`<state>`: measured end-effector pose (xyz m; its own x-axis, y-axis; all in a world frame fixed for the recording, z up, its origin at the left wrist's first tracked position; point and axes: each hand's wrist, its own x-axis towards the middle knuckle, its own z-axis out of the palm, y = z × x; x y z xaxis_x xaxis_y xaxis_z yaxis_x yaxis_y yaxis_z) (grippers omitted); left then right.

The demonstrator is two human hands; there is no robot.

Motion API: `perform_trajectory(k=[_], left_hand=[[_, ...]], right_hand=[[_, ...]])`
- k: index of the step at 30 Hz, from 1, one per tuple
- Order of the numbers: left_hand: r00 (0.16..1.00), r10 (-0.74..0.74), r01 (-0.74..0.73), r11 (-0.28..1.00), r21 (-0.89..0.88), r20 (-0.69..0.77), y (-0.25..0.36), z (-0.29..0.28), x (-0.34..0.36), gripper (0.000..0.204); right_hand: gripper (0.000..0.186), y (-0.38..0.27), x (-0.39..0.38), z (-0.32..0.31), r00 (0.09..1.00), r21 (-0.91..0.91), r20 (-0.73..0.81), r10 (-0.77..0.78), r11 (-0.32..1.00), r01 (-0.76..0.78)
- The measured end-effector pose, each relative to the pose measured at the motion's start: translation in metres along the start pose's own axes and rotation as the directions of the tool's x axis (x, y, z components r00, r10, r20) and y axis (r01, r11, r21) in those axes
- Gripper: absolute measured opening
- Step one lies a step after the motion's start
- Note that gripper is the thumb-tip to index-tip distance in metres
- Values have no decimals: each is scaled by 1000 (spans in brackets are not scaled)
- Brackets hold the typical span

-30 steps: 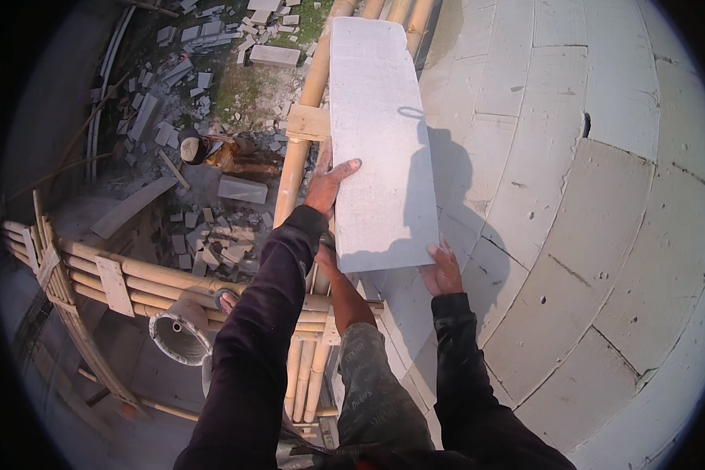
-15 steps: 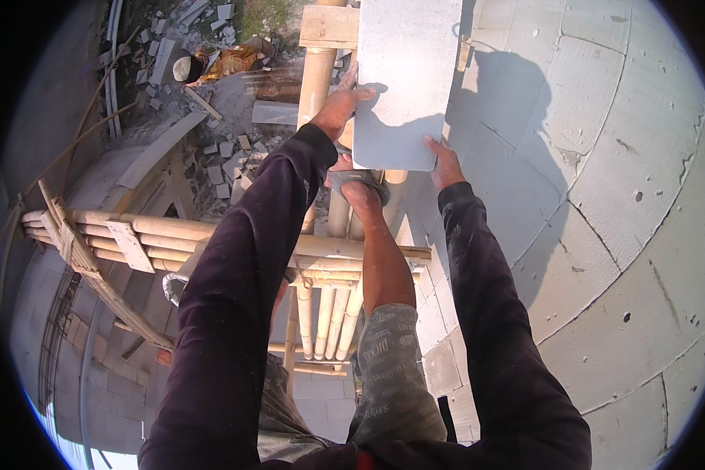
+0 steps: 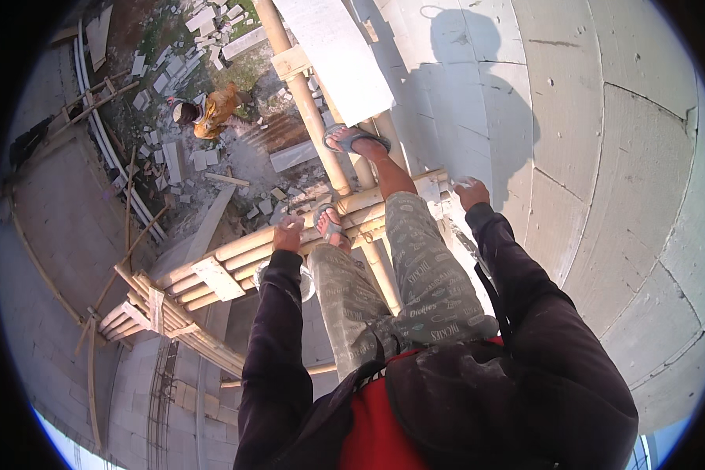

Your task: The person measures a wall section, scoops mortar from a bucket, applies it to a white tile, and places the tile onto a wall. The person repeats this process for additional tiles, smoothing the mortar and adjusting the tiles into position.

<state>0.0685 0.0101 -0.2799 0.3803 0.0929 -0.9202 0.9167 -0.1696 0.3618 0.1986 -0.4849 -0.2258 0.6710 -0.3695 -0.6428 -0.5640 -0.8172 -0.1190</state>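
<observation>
A long white wall block (image 3: pixel 343 66) lies on the bamboo poles (image 3: pixel 315 125) beside the wall, with neither of my hands touching it. My left hand (image 3: pixel 290 233) hangs in front of the bamboo rail (image 3: pixel 243 246), dusty and empty, its fingers loosely bent and a little apart. Over by the wall, my right hand (image 3: pixel 471 193) is also empty, its fingers loosely spread. My sandalled feet rest on the bamboo: one foot (image 3: pixel 357 142) is near the block's close end, the other foot (image 3: pixel 330 224) on the crosswise poles.
The pale block wall (image 3: pixel 564 141) rises along my right and carries my shadow. Far below on the left, a person in orange clothing (image 3: pixel 215 110) is among broken block pieces (image 3: pixel 168 78). White pipes (image 3: pixel 94 117) run along the left. A round pale rim (image 3: pixel 305 283) shows under my left arm.
Both hands have let go of the white block and drawn back toward me, apart from each other. The block stays on the poles. My view has tilted back and turned.
</observation>
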Motion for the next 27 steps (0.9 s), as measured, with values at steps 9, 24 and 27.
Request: perform_trajectory(k=[9, 24, 27], left_hand=[[974, -120, 94, 986, -136, -192, -85, -139, -194, 16], [986, 147, -166, 910, 380, 80, 134, -69, -249, 35], [934, 138, -249, 913, 324, 329, 158, -62, -227, 29]], right_hand=[[26, 136, -256, -209, 801, 300, -524, 291, 943, -146], [56, 182, -401, -54, 919, 594, 320, 229, 707, -383], [38, 206, -419, 41, 951, 631, -23, -308, 733, 253]])
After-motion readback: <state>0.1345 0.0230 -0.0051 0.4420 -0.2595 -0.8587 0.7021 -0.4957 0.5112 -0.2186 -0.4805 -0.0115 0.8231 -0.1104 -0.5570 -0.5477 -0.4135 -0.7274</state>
